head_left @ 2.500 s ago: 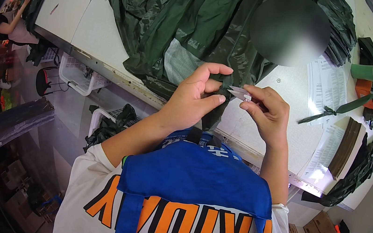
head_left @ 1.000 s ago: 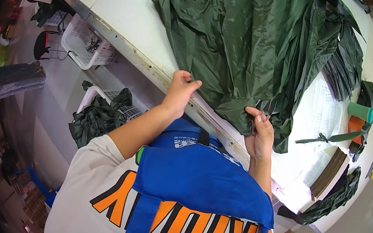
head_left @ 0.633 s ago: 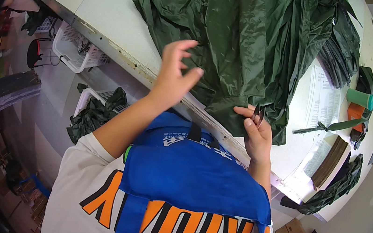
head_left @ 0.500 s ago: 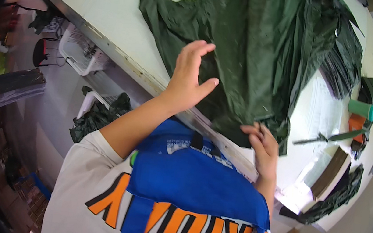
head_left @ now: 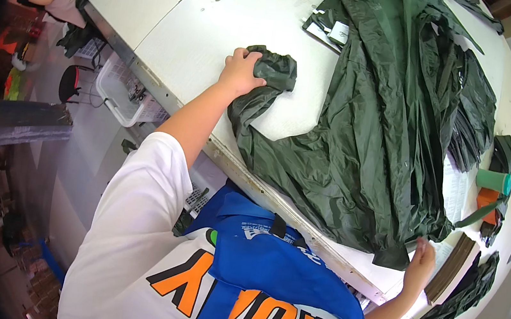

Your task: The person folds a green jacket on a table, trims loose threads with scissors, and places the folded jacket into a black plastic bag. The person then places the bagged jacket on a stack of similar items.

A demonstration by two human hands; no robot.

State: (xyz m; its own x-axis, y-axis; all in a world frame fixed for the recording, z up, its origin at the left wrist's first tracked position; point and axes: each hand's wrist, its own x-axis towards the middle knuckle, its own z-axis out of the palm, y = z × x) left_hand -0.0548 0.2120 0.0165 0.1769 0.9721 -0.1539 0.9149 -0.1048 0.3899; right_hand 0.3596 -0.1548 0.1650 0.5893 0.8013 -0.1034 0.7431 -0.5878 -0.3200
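Left hand clenched on dark green garment cuff, mid white bench; right hand loose-fingered, touching garment hem at near bench edge

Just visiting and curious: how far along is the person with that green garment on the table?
The dark green garment already lies spread over the white table. In hand: the left hand grips its gathered sleeve cuff, and the right hand rests at the hem. The sleeve and body are wrinkled, so smoothing seems left.
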